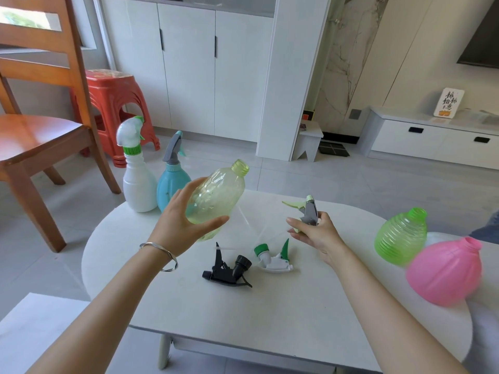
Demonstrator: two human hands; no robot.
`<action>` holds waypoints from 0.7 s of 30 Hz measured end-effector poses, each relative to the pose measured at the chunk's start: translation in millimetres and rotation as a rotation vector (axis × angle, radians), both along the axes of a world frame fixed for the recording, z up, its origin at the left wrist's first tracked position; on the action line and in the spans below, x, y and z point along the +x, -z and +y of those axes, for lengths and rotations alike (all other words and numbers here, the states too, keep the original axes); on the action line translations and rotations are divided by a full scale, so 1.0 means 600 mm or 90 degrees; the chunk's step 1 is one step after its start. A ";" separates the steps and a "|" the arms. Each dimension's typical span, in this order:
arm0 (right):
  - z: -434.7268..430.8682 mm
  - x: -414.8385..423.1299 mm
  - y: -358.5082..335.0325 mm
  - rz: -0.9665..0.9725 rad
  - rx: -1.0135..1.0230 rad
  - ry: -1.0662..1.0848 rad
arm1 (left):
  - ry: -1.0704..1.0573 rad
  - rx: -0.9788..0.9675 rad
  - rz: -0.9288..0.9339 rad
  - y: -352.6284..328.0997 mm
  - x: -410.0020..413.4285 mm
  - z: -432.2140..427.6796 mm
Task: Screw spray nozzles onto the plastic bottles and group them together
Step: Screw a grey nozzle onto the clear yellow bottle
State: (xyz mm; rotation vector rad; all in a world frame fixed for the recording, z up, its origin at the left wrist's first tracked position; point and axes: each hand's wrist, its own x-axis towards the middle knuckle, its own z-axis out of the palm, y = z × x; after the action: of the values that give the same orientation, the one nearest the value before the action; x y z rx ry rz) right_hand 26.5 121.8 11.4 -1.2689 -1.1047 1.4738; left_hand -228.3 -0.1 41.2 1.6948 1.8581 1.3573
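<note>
My left hand (180, 215) holds a clear yellow-green bottle (218, 195) tilted above the white table (270, 306), its open neck pointing up and right. My right hand (314, 233) grips a pale green and grey spray nozzle (306, 207), whose clear tube trails toward the bottle. On the table lie a black nozzle (228, 268) and a white and green nozzle (275, 257). A white bottle (139, 182) and a blue bottle (171, 179) stand at the far left, nozzles fitted. A ribbed green bottle (401, 236) and a pink bottle (445, 273) sit open-necked at the right.
A wooden chair (40, 136) and a red plastic stool (113, 103) stand left of the table on the tiled floor. White cabinets (189, 68) line the far wall, and a low white drawer unit (432, 136) sits at the right.
</note>
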 end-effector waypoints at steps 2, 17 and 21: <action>-0.004 0.012 -0.010 0.020 0.019 -0.022 | -0.001 0.002 0.021 -0.001 0.003 0.002; -0.019 0.104 -0.057 0.015 0.299 0.142 | -0.037 -0.023 0.080 0.015 0.019 0.000; -0.018 0.102 -0.055 0.043 0.338 0.185 | -0.022 -0.013 0.084 0.019 0.030 0.002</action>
State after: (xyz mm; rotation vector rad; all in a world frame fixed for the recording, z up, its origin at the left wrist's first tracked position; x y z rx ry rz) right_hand 87.4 111.0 44.6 -0.9456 -1.1159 0.9174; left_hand -210.5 1.1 29.8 1.7896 1.9749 1.2624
